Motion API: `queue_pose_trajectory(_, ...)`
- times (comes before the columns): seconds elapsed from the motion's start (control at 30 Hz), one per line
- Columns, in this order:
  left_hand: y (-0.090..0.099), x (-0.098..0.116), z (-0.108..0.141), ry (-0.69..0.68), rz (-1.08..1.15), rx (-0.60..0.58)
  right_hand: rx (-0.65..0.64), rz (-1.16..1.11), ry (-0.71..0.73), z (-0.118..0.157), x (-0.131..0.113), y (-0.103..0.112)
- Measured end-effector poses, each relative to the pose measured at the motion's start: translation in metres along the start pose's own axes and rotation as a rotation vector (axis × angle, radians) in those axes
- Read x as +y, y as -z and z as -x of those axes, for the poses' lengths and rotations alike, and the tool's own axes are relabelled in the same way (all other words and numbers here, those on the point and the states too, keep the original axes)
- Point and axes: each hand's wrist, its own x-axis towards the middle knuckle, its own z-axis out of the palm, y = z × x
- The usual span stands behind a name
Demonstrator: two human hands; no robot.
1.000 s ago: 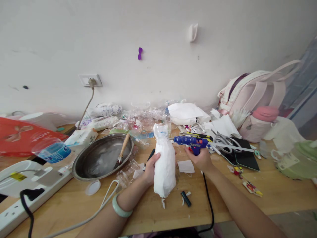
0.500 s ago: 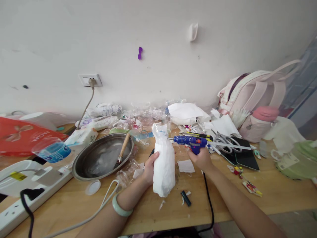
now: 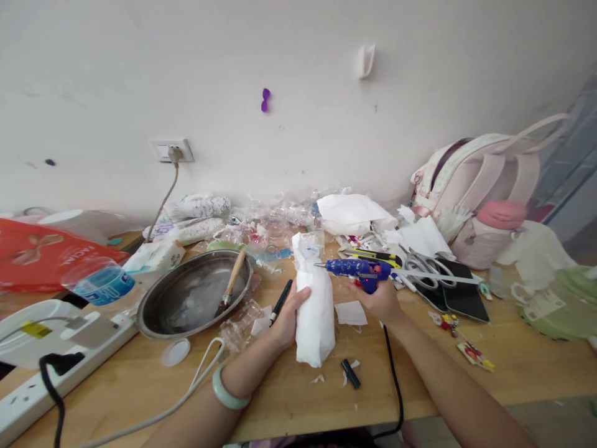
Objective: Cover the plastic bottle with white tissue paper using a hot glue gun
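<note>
My left hand [image 3: 290, 317] is closed around a plastic bottle wrapped in white paper [image 3: 316, 317], held tilted slightly over the table. Clear plastic shows at the bottle's narrow top. In my right hand [image 3: 380, 303] is a blue hot glue gun [image 3: 357, 269], gripped by its handle, with a long glue stick [image 3: 436, 275] jutting out of its back. The gun's metal nozzle points left, at or very near the paper by the bottle's neck; whether they touch I cannot tell. A black marker [image 3: 281, 302] lies beside my left hand, and its dark cap [image 3: 351, 373] rests nearer the front edge.
At left stand a metal basin [image 3: 149, 311] with a wooden-handled brush [image 3: 232, 283] and a white power strip [image 3: 28, 395]. Scissors [image 3: 429, 272], a yellow utility knife [image 3: 373, 255] and a pink backpack [image 3: 476, 168] are at right. Plastic scraps line the wall.
The wrapped bottle has shifted slightly right and turned in my left hand, uncovering more of the black marker. The glue gun has barely moved.
</note>
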Motion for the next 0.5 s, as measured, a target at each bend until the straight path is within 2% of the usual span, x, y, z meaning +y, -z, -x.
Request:
queue_pose_trajectory(0.2, 0.0020, -0.0036, -0.0001, -0.020, -0.089, -0.059, -0.015, 0.066, -0.026, 0.0012, -0.0003, -0.0035)
queue_pose_trajectory(0.5, 0.0026, -0.0049, -0.0003, -0.032, -0.097, -0.100, 0.040, 0.153, -0.019, 0.0010, -0.0008, -0.0025)
